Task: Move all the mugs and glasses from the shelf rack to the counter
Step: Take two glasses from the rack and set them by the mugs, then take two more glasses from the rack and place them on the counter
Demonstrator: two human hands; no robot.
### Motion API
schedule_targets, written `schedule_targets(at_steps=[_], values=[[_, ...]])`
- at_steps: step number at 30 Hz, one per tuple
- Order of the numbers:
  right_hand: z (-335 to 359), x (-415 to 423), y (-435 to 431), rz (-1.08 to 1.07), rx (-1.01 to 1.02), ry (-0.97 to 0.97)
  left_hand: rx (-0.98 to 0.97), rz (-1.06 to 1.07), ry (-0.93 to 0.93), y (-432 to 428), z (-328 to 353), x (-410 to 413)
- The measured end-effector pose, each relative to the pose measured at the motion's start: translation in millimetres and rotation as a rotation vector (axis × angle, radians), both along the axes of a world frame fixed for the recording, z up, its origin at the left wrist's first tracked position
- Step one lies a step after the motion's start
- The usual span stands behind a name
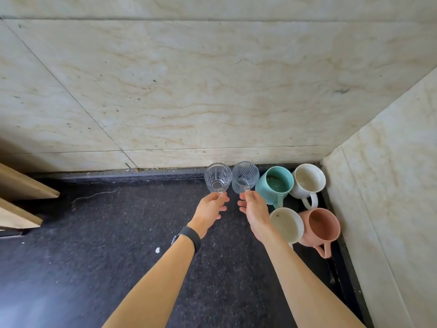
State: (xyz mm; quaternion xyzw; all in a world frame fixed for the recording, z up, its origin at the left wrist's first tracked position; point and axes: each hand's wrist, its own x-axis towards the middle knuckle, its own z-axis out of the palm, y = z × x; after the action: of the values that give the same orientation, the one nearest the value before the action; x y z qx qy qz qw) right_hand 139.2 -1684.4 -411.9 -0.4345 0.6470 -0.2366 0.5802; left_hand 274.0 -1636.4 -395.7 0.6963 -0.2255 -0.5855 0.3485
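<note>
two hands out front, each pinching a clear glass low near its base. left hand [211,205] has the gridded glass [217,177], right hand [253,207] the swirl-cut glass [245,177], both upright with mouths up, long axes vertical, right at the back of the dark counter [118,233] by the wall. can't tell if the bases are touching down. the teal mug [275,184] sits just right of the right-hand glass, three more mugs beyond it, so i'd guess that side is the tight one when letting go.

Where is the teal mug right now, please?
In the head view the teal mug stands on the dark counter at right, between the swirl-patterned glass and a white mug.
</note>
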Motion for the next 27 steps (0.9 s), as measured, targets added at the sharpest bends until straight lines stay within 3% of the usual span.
schedule_targets(at_steps=[9,13,16,19,21,27], values=[[48,-18,20,0.178,-0.039,0.22,0.038,-0.13,-0.132,11,21,3],[87,-35,48,0.272,-0.126,0.257,0.026,-0.34,-0.466,42,43,15],[120,-47,74,0.383,-0.274,0.299,-0.036,-0.536,-0.809,74,74,28],[153,-57,89,0.497,-0.511,0.513,-0.139,-0.598,-1.056,100,106,39],[180,-59,101,0.555,-0.654,0.591,-0.183,-0.582,-1.143,120,132,44],[249,-38,131,0.701,-0.95,0.576,-0.22,-0.39,-1.221,186,208,61]])
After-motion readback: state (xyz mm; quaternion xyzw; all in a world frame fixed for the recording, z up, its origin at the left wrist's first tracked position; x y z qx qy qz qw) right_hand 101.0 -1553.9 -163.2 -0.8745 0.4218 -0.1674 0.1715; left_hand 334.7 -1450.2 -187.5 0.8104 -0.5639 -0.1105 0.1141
